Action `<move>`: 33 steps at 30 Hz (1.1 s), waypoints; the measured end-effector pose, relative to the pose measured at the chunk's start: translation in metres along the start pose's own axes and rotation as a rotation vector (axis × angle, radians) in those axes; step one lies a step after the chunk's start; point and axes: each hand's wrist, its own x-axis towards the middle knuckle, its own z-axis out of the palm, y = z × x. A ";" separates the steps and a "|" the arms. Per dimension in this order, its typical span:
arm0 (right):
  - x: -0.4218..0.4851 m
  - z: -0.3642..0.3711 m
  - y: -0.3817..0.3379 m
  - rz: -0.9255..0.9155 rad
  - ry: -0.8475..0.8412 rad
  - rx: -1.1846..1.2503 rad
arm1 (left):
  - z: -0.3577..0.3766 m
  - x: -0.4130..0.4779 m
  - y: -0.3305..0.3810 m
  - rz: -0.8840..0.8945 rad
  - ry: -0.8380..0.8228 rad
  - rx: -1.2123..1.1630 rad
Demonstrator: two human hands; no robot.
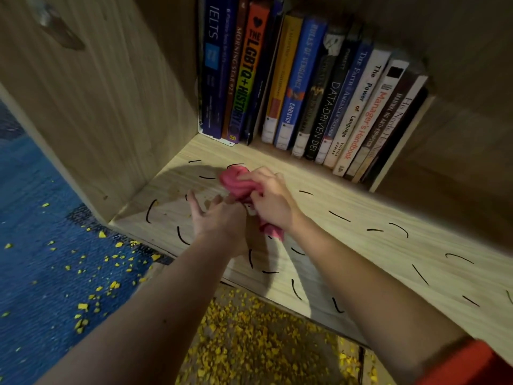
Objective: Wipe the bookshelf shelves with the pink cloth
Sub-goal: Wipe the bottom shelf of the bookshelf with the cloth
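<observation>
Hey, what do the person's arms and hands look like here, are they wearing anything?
The left hand and the right hand are ungloved, with no watch or bracelet at either wrist. The left forearm and right forearm are uncovered. An orange-red sleeve shows on the right upper arm; no sleeve shows on the left.
</observation>
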 end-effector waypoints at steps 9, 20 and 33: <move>-0.030 -0.001 -0.017 0.129 -0.040 0.016 | 0.011 -0.024 -0.020 0.021 0.189 -0.139; -0.034 0.016 -0.015 0.318 0.087 0.073 | 0.029 -0.020 -0.119 0.005 0.477 -0.295; -0.032 0.027 -0.055 0.144 -0.004 0.090 | 0.038 0.018 -0.129 0.268 0.627 -0.411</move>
